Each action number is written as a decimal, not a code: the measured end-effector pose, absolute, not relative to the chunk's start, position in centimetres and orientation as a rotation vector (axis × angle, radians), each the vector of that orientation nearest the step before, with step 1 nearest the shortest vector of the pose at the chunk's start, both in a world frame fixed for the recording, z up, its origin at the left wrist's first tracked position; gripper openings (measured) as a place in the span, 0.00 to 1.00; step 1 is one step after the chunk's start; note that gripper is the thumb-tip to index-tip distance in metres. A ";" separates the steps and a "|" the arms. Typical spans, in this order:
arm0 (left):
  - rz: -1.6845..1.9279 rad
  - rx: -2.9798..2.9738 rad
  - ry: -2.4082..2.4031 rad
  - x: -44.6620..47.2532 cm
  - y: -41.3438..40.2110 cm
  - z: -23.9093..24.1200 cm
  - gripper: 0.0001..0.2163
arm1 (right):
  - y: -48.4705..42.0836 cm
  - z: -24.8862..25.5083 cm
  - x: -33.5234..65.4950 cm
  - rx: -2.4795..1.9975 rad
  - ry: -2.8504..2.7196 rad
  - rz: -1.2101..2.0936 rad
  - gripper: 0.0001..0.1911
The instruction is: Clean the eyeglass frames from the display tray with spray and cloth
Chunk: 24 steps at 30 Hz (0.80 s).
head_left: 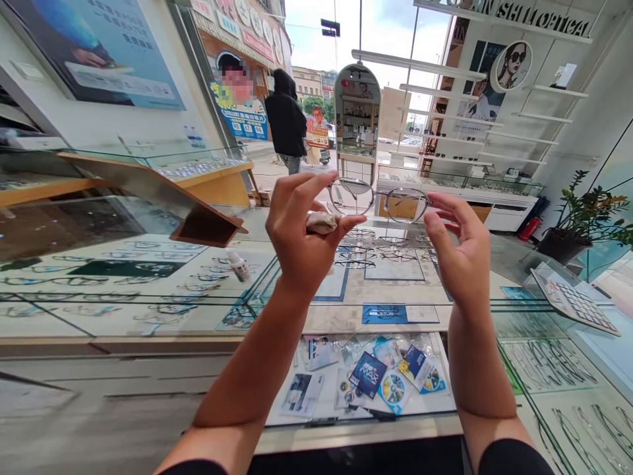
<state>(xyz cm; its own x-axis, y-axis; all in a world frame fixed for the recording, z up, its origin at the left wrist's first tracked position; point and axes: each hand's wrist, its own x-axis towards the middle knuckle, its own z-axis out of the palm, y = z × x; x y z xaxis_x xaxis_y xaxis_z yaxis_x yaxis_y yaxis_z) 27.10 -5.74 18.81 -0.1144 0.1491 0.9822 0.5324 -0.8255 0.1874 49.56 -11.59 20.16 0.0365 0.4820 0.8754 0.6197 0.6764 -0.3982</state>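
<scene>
Raised above the glass counter is a pair of eyeglasses (pixel 380 192) with thin round frames, held up between both hands. My left hand (pixel 302 227) grips the left rim between thumb and fingertips. A crumpled greyish cloth (pixel 321 223) is tucked in that same palm. At the other end, my right hand (pixel 462 247) pinches the frame near its hinge with thumb and index finger. Below the hands, rows of other eyeglass frames (pixel 360 251) lie inside the display case.
An open drawer (pixel 277 409) holding packets and cards is in front of me. A small white bottle (pixel 239 266) and a brown wooden-looking board (pixel 163 188) are on the left. To the right are a tilted chart board (pixel 576 300) and a potted plant (pixel 568 224). A person (pixel 287 122) in black stands outside.
</scene>
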 end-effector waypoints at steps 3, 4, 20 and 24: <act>-2.034 -1.824 -0.791 27.2 -4.8 18.1 0.29 | -11.5 20.3 49.7 -0.913 -1.578 -0.104 0.15; -2.037 -1.811 -0.789 27.2 -4.6 17.9 0.29 | -11.5 20.3 49.6 -0.909 -1.564 -0.089 0.15; -2.094 -1.980 -0.681 27.0 -4.6 17.7 0.29 | -11.8 21.0 49.4 -0.840 -1.493 0.184 0.11; -2.052 -1.951 -0.626 27.0 -4.3 17.8 0.32 | -11.8 20.9 49.3 -0.769 -1.472 0.311 0.11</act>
<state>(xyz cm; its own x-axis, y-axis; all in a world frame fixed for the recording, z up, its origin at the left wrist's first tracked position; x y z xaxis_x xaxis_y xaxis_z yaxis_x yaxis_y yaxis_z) 27.00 -4.35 17.83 -0.0791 0.1167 0.9900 0.4556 -0.8791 0.1400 49.29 -11.78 20.91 0.1135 0.6262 0.7714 0.2604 0.7305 -0.6313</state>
